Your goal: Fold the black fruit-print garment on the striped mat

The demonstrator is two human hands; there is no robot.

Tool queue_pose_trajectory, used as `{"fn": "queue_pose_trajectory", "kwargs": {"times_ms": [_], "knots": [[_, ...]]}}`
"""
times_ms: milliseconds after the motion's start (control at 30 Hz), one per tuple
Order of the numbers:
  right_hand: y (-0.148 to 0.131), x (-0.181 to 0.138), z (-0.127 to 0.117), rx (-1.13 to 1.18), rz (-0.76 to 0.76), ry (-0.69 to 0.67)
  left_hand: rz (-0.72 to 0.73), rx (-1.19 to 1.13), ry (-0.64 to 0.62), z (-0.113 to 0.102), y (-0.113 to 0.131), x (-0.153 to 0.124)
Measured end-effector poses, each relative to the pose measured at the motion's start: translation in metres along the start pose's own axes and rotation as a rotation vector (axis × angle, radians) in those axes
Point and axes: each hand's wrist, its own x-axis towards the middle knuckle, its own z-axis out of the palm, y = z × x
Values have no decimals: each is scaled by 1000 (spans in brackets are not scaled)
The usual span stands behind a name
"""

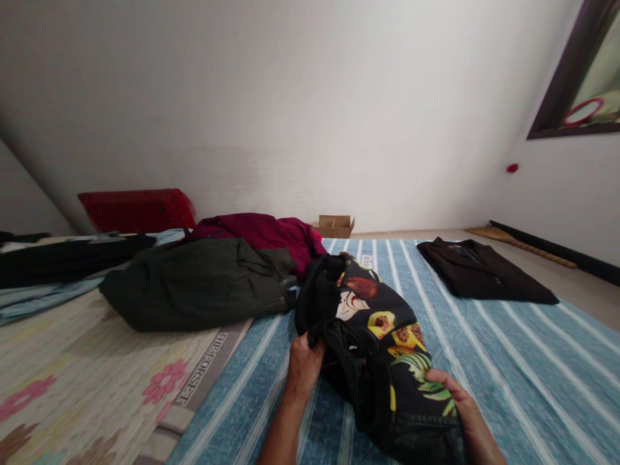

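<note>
A black garment (382,323) with a fruit-and-leaf print lies bunched on the blue striped sheet (504,361) in front of me. My left hand (307,358) pinches a black edge of it on its near left side. My right hand (458,400) grips its right side, thumb on top of the leaf print and the other fingers hidden beneath. The garment's lower end is plain black and comes toward me between my two forearms. Just beyond it on the left is a dark olive garment (198,284), with a maroon garment (261,229) behind.
A folded dark brown garment (479,268) lies on the right of the sheet. Black clothing (72,255) is at the far left, near a red box-like object (138,210). A small cardboard box (335,225) stands by the wall. A floral mat (97,374) covers the left side.
</note>
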Motion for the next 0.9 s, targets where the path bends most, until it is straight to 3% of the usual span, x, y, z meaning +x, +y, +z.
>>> {"fn": "queue_pose_trajectory", "kwargs": {"times_ms": [900], "knots": [[3,2,0,-6,-5,7,37,19,-7,0,-6,2]]}}
